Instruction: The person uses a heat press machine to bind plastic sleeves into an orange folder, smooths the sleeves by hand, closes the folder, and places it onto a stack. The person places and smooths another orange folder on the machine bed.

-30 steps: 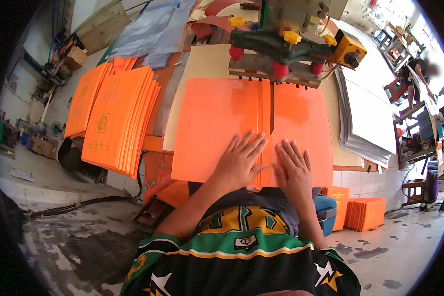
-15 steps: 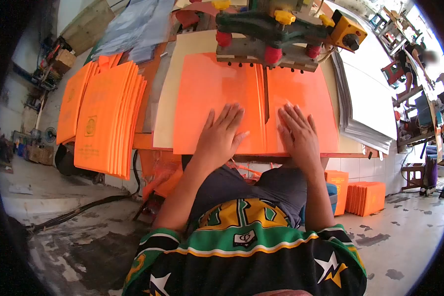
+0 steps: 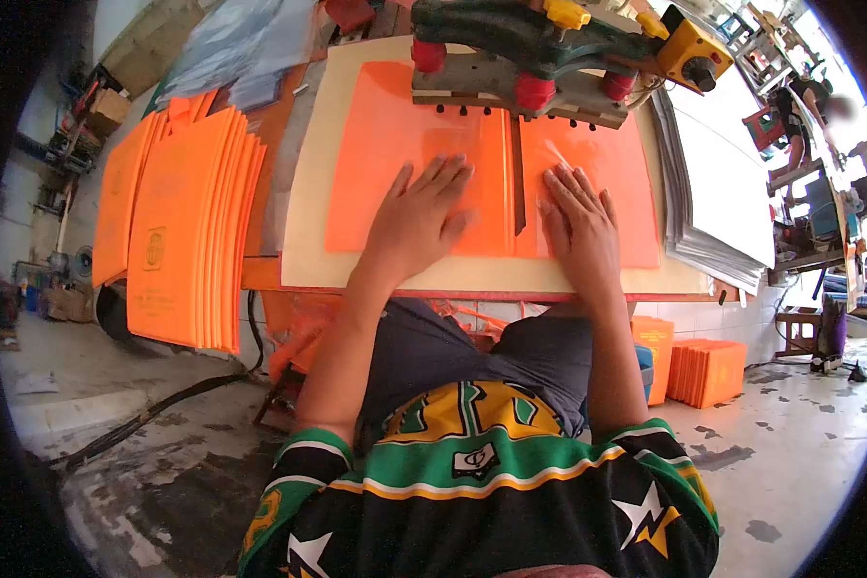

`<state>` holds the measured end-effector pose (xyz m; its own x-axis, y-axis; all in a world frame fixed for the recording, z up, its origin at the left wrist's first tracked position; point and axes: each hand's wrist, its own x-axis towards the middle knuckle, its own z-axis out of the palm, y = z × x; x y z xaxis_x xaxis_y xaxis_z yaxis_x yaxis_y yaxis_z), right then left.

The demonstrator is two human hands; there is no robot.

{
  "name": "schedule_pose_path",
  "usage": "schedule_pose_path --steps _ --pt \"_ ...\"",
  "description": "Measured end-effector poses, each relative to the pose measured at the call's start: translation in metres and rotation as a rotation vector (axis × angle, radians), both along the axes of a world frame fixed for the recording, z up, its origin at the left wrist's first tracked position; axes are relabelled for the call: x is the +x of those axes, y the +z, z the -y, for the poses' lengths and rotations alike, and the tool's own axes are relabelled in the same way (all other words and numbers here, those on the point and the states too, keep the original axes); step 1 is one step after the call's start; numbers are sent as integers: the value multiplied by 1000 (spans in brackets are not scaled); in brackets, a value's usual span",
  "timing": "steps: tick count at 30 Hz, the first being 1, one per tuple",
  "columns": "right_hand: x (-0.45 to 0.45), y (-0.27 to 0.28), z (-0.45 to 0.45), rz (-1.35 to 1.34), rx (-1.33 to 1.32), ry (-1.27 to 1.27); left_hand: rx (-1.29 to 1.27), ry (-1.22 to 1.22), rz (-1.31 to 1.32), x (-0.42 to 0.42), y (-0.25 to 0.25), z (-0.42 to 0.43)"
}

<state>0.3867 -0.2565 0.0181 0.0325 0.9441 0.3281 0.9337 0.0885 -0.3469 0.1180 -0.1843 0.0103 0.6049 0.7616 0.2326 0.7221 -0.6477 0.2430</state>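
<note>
An orange plastic cover (image 3: 376,144) lies spread on a cream board (image 3: 303,212), with a narrow dark strip (image 3: 518,183) along its middle. My left hand (image 3: 416,214) rests palm down on the left half, fingers stretched out. On the right half, beside the strip, my right hand (image 3: 585,223) also lies flat with its fingers extended. The clear film under the right fingertips looks wrinkled. The dark green press head (image 3: 520,58), with red knobs and a row of bolts, stands over the far edge of the cover and hides part of it.
Orange printed covers (image 3: 183,231) hang over the table's left edge. Clear plastic sheets (image 3: 246,48) lie at the back left, and a white sheet stack (image 3: 718,183) at right. A yellow control box (image 3: 692,56) sits on the press. Another person (image 3: 804,111) is at far right.
Both hands and the orange cover have moved away from me, further under the press head. More of the cream board shows along the near edge.
</note>
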Motion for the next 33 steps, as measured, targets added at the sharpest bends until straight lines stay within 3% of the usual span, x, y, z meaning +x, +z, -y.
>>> schedule_pose_path --steps 13,33 --pt "5 6 -23 -4 13 42 86 47 90 9 -2 -9" --pt "2 1 -19 23 11 -16 -2 1 114 5 -3 -16"
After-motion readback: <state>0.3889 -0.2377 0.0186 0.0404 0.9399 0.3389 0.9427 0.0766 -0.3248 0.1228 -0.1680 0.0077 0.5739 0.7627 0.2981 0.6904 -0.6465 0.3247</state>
